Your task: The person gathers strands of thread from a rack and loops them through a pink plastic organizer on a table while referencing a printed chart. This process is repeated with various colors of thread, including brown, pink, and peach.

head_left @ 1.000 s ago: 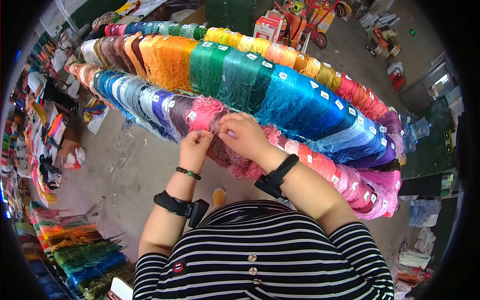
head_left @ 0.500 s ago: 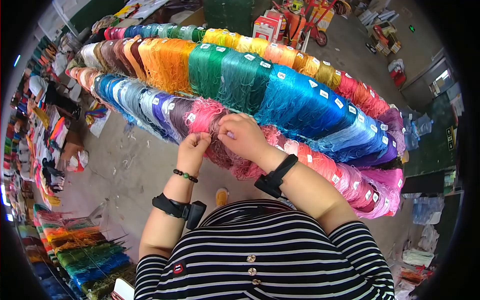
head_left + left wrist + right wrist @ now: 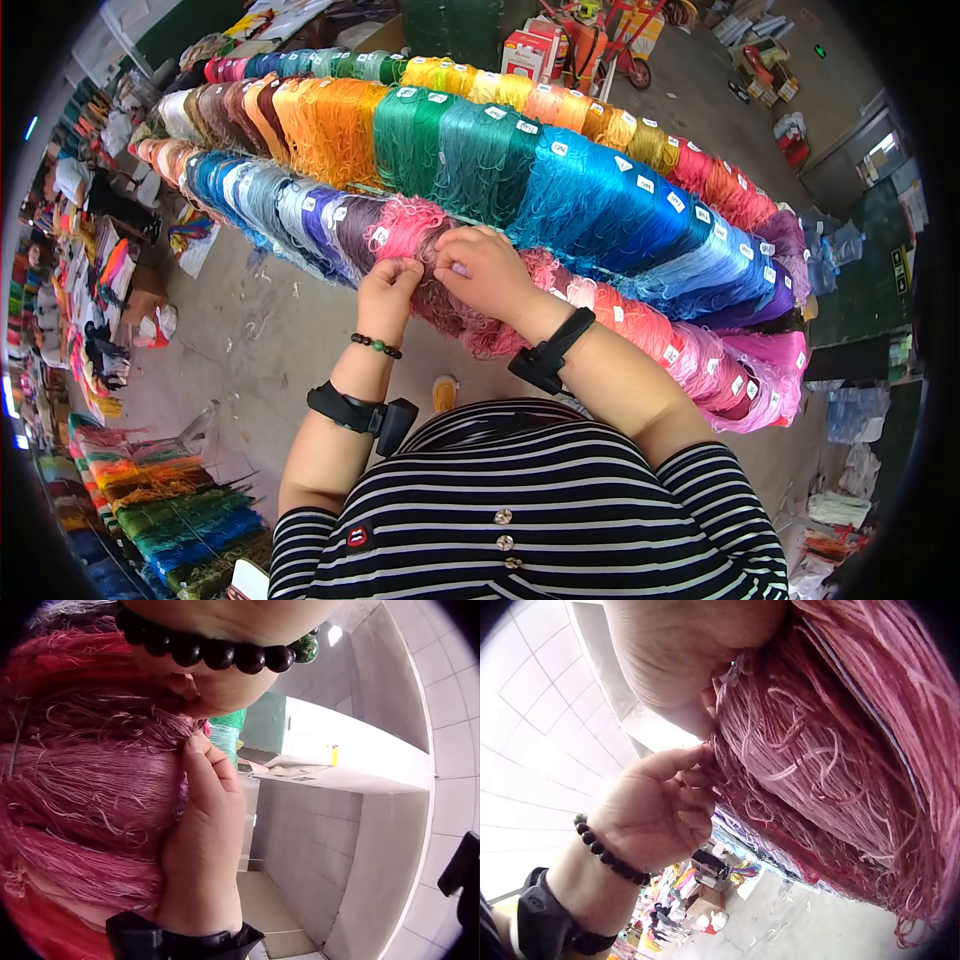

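Both hands work at the mauve-pink thread (image 3: 450, 305) on the near row of hanging skeins. The left hand (image 3: 388, 288), with a beaded bracelet, pinches strands at the edge of the bundle; the right wrist view shows this hand (image 3: 656, 802) with thumb and forefinger together at the dusty pink thread (image 3: 795, 757). Close beside it, the right hand (image 3: 482, 268) lies on top of the thread, its fingers curled round strands. In the left wrist view the right hand (image 3: 206, 825) has thumb and finger pinched on the mauve thread (image 3: 97, 784). A bright pink skein (image 3: 405, 225) with a white tag lies just beyond.
Behind stand rows of tagged skeins, including orange (image 3: 330, 115), green (image 3: 410, 140) and blue (image 3: 590, 190). More colored thread (image 3: 180, 510) lies at lower left. A red hand cart (image 3: 625, 50) stands at the back, and a person bends over at far left.
The left hand has shifted slightly while staying at the thread, its fingertips closer together. The right hand has hardly moved.
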The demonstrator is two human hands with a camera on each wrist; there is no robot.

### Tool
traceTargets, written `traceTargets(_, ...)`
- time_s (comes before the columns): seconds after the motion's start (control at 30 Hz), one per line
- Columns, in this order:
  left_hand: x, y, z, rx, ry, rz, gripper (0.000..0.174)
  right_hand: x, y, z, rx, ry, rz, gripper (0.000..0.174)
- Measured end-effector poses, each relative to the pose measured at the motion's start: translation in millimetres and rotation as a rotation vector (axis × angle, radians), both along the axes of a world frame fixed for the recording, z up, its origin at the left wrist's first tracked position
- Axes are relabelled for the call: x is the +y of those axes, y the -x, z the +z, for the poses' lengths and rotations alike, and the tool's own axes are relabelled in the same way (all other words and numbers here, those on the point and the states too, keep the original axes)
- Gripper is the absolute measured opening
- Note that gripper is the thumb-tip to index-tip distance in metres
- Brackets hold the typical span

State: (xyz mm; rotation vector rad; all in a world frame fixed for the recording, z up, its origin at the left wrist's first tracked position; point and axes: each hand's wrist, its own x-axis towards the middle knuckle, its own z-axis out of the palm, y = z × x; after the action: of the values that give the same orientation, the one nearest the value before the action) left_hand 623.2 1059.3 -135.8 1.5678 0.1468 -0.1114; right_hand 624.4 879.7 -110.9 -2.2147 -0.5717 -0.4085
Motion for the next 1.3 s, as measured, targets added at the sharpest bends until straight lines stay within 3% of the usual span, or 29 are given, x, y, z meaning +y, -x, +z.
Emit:
traceTargets(0.23,-4.5,-1.6,11.1,0.128,0.145,0.006,0.011,0.2,0.3,-0.2,-0.010,0.009,-0.012,0.008)
traceTargets(0.33,-13.3,-2.7,7.4,0.024,0.014,0.021,0.012,1.6,0.9,1.4,-0.008,0.016,-0.017,0.009)
traceTargets(0.43,-11.3,-1.7,4.6,0.027,0.064,0.032,0.011,0.9,0.6,1.5,-0.008,0.012,-0.012,0.009)
traceTargets(0.63,21.8,21.2,17.5,0.118,0.390,-0.077,0.004,0.5,2.0,3.6,-0.003,0.008,-0.014,0.008)
traceTargets(0.8,78.7,33.5,20.2,0.124,0.885,-0.204,0.012,0.6,0.0,-0.3,-0.001,0.015,-0.002,0.008)
traceTargets(0.9,114.7,47.8,33.5,0.136,0.978,-0.029,0.012,1.4,0.4,-0.7,-0.017,0.006,-0.009,0.008)
traceTargets(1.03,193.8,78.8,38.4,0.025,1.011,-0.012,0.018,1.7,1.9,1.7,-0.039,0.022,-0.016,0.009)
traceTargets(1.2,302.3,168.7,76.2,-0.117,1.055,0.352,0.030,0.8,2.4,0.7,-0.032,0.024,-0.009,0.010)
traceTargets(1.23,343.5,194.2,71.2,-0.158,1.023,0.252,0.030,0.6,2.4,0.7,-0.037,0.023,-0.008,0.009)
traceTargets(1.3,399.9,256.3,84.2,-0.274,1.148,0.412,0.030,0.4,2.1,-0.3,-0.045,0.020,-0.004,0.009)
